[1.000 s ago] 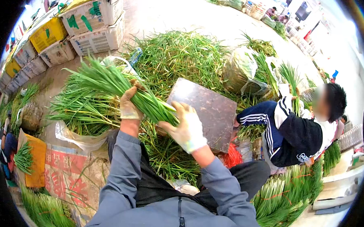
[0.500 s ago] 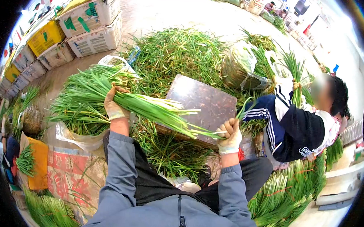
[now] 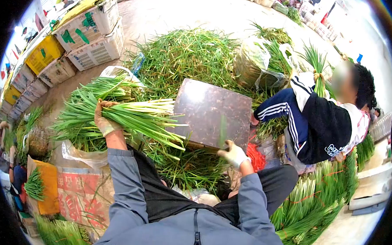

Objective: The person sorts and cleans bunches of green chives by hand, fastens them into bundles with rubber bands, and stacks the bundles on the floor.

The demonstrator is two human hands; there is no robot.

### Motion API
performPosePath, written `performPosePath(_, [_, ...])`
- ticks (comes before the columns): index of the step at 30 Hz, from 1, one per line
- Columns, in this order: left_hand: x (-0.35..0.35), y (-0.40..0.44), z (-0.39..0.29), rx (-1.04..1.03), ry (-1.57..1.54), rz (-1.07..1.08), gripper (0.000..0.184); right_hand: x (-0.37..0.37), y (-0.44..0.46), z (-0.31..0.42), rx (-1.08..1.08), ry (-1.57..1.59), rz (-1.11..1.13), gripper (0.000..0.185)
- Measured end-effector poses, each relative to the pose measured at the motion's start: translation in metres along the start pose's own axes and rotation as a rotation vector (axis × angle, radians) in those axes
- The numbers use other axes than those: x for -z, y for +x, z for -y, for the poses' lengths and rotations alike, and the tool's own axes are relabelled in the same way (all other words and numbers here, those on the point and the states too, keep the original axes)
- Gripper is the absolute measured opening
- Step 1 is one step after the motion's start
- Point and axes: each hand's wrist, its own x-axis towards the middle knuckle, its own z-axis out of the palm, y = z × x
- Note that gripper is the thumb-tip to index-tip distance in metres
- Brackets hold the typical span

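Observation:
My left hand point(image 3: 105, 118), in a stained glove, is closed around a bunch of green leafy stalks point(image 3: 139, 113). The pale ends point right, towards a dark speckled block point(image 3: 212, 110). By the block's front right edge is my right hand point(image 3: 234, 155), gloved, its fingers apart and holding nothing visible. A blurred green streak point(image 3: 223, 129) shows just above it, over the block. Behind the left hand lies a pile of similar stalks point(image 3: 80, 113) on plastic.
Loose greens point(image 3: 185, 56) are heaped behind the block. Stacked crates point(image 3: 96, 50) stand at the back left. A person point(image 3: 329, 124) sits at the right holding greens, near tied bundles point(image 3: 311, 197). Red strings point(image 3: 255, 158) lie beside my right knee.
My left hand has moved left with the bunch. My right hand, which pulled at a leaf by the stalk ends, has moved down and left and opened.

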Motion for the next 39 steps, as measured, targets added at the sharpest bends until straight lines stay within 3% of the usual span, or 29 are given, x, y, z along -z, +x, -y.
performPosePath(1, [0.000, 0.000, 0.001, -0.002, 0.004, 0.026, 0.018, -0.002, -0.005, 0.024, 0.040, -0.194, 0.016, 0.068])
performPosePath(2, [0.006, 0.003, 0.002, -0.011, 0.043, 0.044, 0.019, -0.012, -0.002, 0.038, 0.040, -0.186, 0.021, 0.068])
performPosePath(4, [0.005, 0.000, 0.007, 0.024, 0.014, 0.025, 0.018, -0.028, 0.006, 0.065, 0.229, 0.325, -0.202, 0.049])
performPosePath(5, [0.004, 0.000, 0.009, 0.058, -0.007, 0.026, 0.018, -0.016, -0.003, 0.103, 0.229, 0.529, -0.119, 0.048])
performPosePath(8, [0.003, -0.003, 0.017, 0.171, -0.125, 0.017, 0.016, -0.020, 0.011, 0.149, 0.356, 0.474, -0.005, 0.049])
performPosePath(9, [0.002, -0.002, 0.018, 0.171, -0.126, 0.022, 0.016, -0.023, 0.018, 0.152, 0.428, 0.383, 0.047, 0.050])
performPosePath(10, [0.003, -0.001, 0.018, 0.163, -0.100, 0.015, 0.016, -0.023, 0.026, 0.152, 0.285, 0.509, 0.317, 0.038])
performPosePath(12, [0.017, 0.006, 0.011, 0.079, 0.084, 0.066, 0.015, -0.033, 0.033, 0.125, 0.267, 0.519, 0.213, 0.034])
performPosePath(15, [0.000, -0.009, 0.002, 0.037, 0.145, 0.045, 0.016, -0.031, 0.042, 0.056, 0.006, 0.167, 0.207, 0.029])
performPosePath(16, [0.010, -0.001, -0.002, -0.002, 0.170, 0.034, 0.017, -0.033, 0.042, 0.037, 0.093, -0.183, 0.285, 0.034])
performPosePath(19, [0.005, -0.005, -0.002, 0.041, 0.138, -0.014, 0.018, -0.023, -0.001, 0.086, 0.182, 0.278, 0.026, 0.052])
performPosePath(22, [0.011, 0.002, 0.005, 0.018, 0.199, 0.018, 0.019, -0.005, -0.031, 0.154, 0.220, 0.224, 0.188, 0.059])
performPosePath(25, [0.012, 0.006, 0.009, 0.040, 0.113, -0.030, 0.019, -0.040, -0.032, 0.145, 0.294, 0.269, 0.278, 0.050])
performPosePath(26, [0.013, 0.006, 0.009, 0.047, 0.091, -0.020, 0.019, -0.049, -0.028, 0.133, 0.195, 0.337, 0.392, 0.039])
performPosePath(27, [0.014, 0.006, 0.007, 0.051, 0.071, -0.011, 0.019, -0.065, -0.030, 0.111, 0.281, 0.500, 0.274, 0.033])
performPosePath(29, [0.008, -0.001, 0.005, 0.026, 0.119, -0.038, 0.020, -0.062, -0.035, 0.089, 0.196, 0.440, 0.296, 0.025])
performPosePath(31, [0.005, -0.005, 0.005, 0.030, 0.158, 0.043, 0.021, -0.092, -0.006, 0.017, 0.318, -0.278, 0.421, 0.027])
performPosePath(32, [-0.001, -0.006, 0.004, 0.065, 0.039, -0.054, 0.021, -0.085, -0.001, 0.005, 0.242, -0.470, 0.537, 0.031])
performPosePath(33, [0.001, -0.006, 0.003, 0.070, 0.044, -0.054, 0.021, -0.071, -0.001, 0.012, 0.096, -0.394, 0.588, 0.036])
performPosePath(35, [0.004, -0.003, 0.002, 0.060, 0.039, -0.045, 0.022, -0.047, -0.006, 0.039, 0.362, -0.264, 0.249, 0.045])
performPosePath(36, [-0.013, -0.017, 0.007, 0.024, 0.182, -0.022, 0.021, -0.018, -0.017, 0.084, 0.357, -0.149, 0.179, 0.048])
performPosePath(38, [0.008, -0.002, 0.007, 0.089, 0.091, -0.015, 0.017, -0.007, -0.008, 0.139, 0.350, -0.030, 0.091, 0.051])
performPosePath(39, [0.009, 0.000, 0.009, 0.139, 0.043, 0.007, 0.017, -0.016, -0.002, 0.151, 0.408, 0.189, -0.081, 0.038])
